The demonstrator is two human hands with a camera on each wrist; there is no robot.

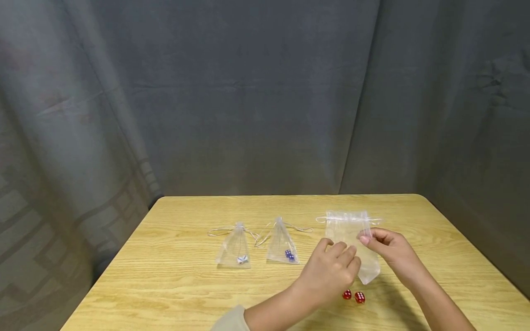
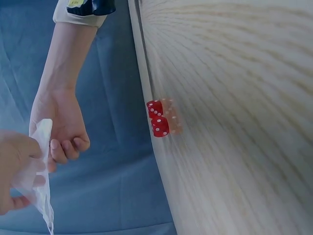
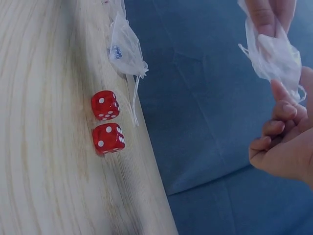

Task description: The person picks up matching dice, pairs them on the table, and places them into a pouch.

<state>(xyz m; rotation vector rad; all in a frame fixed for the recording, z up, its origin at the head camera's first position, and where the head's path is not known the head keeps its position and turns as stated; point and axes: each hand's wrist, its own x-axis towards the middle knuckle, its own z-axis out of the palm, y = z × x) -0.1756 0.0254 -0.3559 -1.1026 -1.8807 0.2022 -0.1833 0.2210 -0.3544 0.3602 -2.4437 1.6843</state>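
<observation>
A sheer white drawstring bag (image 1: 348,226) hangs above the table, drawstring end away from the body. My right hand (image 1: 393,255) pinches its right edge between thumb and curled forefinger. At its left side my left hand (image 1: 329,276) grips the bag; in the left wrist view, fingers of the left hand (image 2: 17,166) show through the thin cloth (image 2: 44,188). Below the hands, two red dice with white dots, one die (image 3: 105,105) beside the other die (image 3: 108,138), lie on the table. In the head view the left hand partly covers the bag's near left part.
Two similar bags lie to the left, drawn in at the top with loose cords: one bag (image 1: 232,250) with white dice (image 1: 242,259) inside, another bag (image 1: 278,243) with blue dice (image 1: 290,256). The wooden table (image 1: 174,285) ends at grey curtains (image 1: 248,115).
</observation>
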